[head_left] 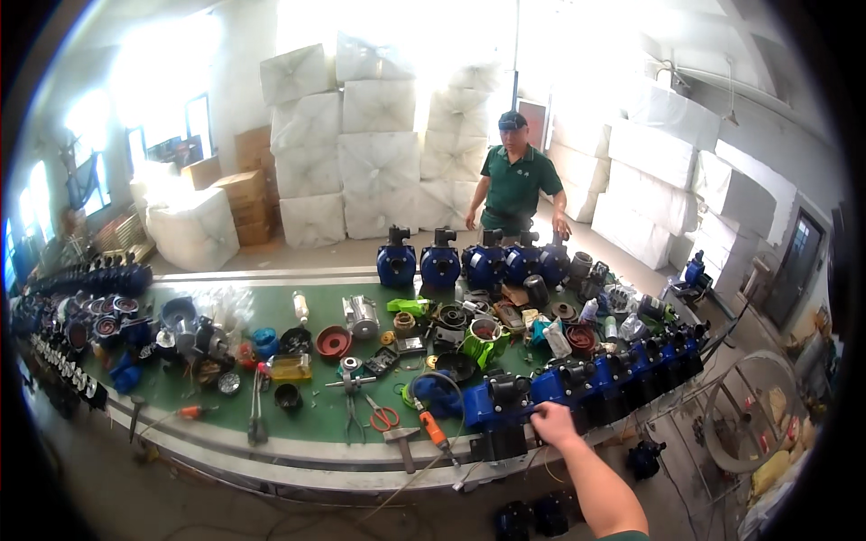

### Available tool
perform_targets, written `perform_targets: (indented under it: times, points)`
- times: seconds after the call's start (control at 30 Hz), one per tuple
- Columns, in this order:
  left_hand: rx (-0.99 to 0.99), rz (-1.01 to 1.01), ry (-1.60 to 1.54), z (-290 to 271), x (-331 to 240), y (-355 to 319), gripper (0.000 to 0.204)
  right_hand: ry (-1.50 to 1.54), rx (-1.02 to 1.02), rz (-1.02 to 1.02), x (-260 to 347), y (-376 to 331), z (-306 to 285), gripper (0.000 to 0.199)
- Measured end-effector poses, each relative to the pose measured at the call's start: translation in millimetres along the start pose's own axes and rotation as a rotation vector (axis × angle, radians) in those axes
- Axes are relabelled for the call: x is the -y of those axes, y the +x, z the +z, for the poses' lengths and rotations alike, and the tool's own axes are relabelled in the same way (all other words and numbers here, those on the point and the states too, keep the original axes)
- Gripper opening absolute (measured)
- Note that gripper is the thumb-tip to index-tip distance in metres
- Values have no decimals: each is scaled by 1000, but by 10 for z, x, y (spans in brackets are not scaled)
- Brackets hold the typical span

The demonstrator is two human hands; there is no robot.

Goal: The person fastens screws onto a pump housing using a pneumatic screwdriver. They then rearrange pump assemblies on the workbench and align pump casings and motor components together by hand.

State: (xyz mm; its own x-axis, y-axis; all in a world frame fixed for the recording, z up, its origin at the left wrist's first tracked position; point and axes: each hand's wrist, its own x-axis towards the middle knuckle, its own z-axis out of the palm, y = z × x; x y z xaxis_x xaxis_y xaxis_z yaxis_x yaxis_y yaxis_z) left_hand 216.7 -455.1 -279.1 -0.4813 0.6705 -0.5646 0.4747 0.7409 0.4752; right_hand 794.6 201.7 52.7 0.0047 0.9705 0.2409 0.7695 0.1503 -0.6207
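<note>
My right hand (552,422) reaches in from the lower right, its fingers curled against the right end of a blue water pump (487,410) with a black top. That pump stands at the table's near edge, first in a row; the second blue pump (552,386) is right behind my fingers. My left hand is out of view. Left of the nearest pump lie an orange power screwdriver (435,431), a hammer (402,442), red-handled scissors (385,418) and a blue cloth (437,393).
A green-topped table (316,410) holds motor parts, a red round part (333,341) and pliers (353,424). More blue pumps (396,261) line its far edge, where a person (519,180) in a green shirt stands. White wrapped stacks (379,162) rise behind; a large wheel (749,410) stands at right.
</note>
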Motion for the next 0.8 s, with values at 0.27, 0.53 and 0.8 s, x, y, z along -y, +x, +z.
perform_targets:
  times: [0.27,0.53,0.8]
  points:
    - [29,-179,-203,-356,-363,-26,42,434,-1010,-300,852,289,-1540,14]
    - [283,-156,-56,-300,-602,496,44,160,-534,102,428,309,-1119,29]
    - [177,8,31,-519,-1192,1780,41,452,-484,507,90,89,-923,52]
